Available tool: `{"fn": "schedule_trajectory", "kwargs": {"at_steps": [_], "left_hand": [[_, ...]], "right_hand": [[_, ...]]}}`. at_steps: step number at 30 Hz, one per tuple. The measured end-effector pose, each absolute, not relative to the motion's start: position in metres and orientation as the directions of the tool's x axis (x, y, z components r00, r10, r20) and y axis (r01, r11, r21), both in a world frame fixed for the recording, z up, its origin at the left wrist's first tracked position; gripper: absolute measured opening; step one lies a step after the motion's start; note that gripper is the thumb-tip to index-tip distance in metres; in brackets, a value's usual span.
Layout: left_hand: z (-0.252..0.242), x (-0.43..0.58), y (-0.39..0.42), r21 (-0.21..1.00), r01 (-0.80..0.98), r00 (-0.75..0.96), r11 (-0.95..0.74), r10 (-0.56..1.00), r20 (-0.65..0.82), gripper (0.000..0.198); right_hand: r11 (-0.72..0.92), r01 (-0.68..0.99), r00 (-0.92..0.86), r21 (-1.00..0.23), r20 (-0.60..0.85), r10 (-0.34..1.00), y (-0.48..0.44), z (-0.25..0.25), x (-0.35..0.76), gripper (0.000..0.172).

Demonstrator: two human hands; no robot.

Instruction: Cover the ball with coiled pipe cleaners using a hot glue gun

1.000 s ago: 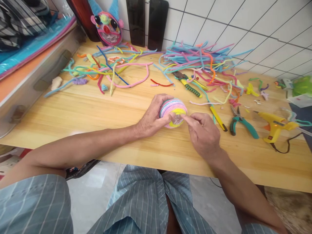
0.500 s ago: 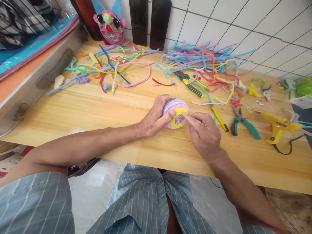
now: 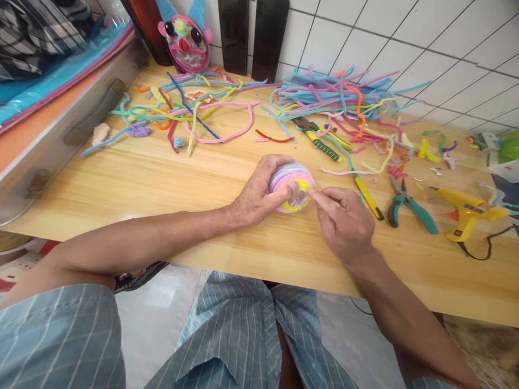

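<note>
A round piece wrapped in pink, lilac, blue and yellow fuzzy stems (image 3: 287, 174) is held above the wooden table (image 3: 194, 186). My left hand (image 3: 257, 192) wraps round its left side, with the thumb across the yellow ring. Inside that ring a clear, shiny surface shows. My right hand (image 3: 344, 219) is at the piece's right side, index finger and thumb drawn together at the yellow ring's edge. Whatever may be between those fingertips is too small to make out.
Loose fuzzy stems (image 3: 324, 92) lie along the back. Cutting pliers (image 3: 318, 140), a yellow knife (image 3: 368, 199), teal pliers (image 3: 411, 208) and a yellow glue gun (image 3: 466, 210) lie to the right. A decorated face figure (image 3: 188, 46) and dark panels (image 3: 270, 40) stand behind.
The view has shifted slightly. My right hand has moved a little to the right and its fingers have shifted at the ring's edge; my left hand keeps its hold.
</note>
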State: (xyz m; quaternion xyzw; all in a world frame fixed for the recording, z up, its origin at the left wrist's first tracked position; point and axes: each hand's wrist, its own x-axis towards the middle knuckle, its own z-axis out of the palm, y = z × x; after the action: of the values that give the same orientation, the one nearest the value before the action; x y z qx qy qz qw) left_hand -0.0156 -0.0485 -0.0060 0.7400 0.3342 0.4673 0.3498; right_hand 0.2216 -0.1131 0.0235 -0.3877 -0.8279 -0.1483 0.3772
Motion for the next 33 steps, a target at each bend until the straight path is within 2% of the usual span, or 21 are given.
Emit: {"fn": "schedule_trajectory", "kwargs": {"at_steps": [3, 7, 13, 16, 24, 30, 33], "left_hand": [[-0.0073, -0.0168, -0.0470, 0.798, 0.178, 0.349, -0.576, 0.795, 0.496, 0.062], [-0.0076, -0.0165, -0.0471, 0.800, 0.185, 0.343, -0.570, 0.801, 0.491, 0.062], [-0.0078, -0.0153, -0.0496, 0.813, 0.162, 0.324, -0.560, 0.808, 0.492, 0.061], [-0.0100, -0.0156, -0.0495, 0.816, 0.160, 0.328, -0.556, 0.809, 0.487, 0.060], [-0.0121, -0.0163, -0.0484, 0.825, 0.139, 0.333, -0.547, 0.811, 0.481, 0.060], [-0.0086, -0.0170, -0.0485, 0.819, 0.149, 0.356, -0.554, 0.803, 0.478, 0.060], [-0.0096, -0.0165, -0.0485, 0.824, 0.146, 0.347, -0.547, 0.809, 0.475, 0.060]], "right_hand": [[0.644, 0.765, -0.424, -0.009, 0.746, 0.514, -0.1130, 0.0226, 0.2232, 0.050], [0.629, 0.776, -0.421, -0.037, 0.713, 0.562, -0.1138, 0.0201, 0.2235, 0.045], [0.635, 0.772, -0.452, 0.024, 0.723, 0.522, -0.1156, 0.0196, 0.2230, 0.058], [0.635, 0.772, -0.449, -0.003, 0.706, 0.549, -0.1176, 0.0198, 0.2228, 0.060], [0.639, 0.768, -0.402, -0.055, 0.734, 0.547, -0.1190, 0.0174, 0.2201, 0.051], [0.608, 0.777, -0.340, -0.166, 0.701, 0.626, -0.1205, 0.0189, 0.2231, 0.039], [0.596, 0.794, -0.362, -0.116, 0.698, 0.618, -0.1212, 0.0188, 0.2223, 0.039]]}}
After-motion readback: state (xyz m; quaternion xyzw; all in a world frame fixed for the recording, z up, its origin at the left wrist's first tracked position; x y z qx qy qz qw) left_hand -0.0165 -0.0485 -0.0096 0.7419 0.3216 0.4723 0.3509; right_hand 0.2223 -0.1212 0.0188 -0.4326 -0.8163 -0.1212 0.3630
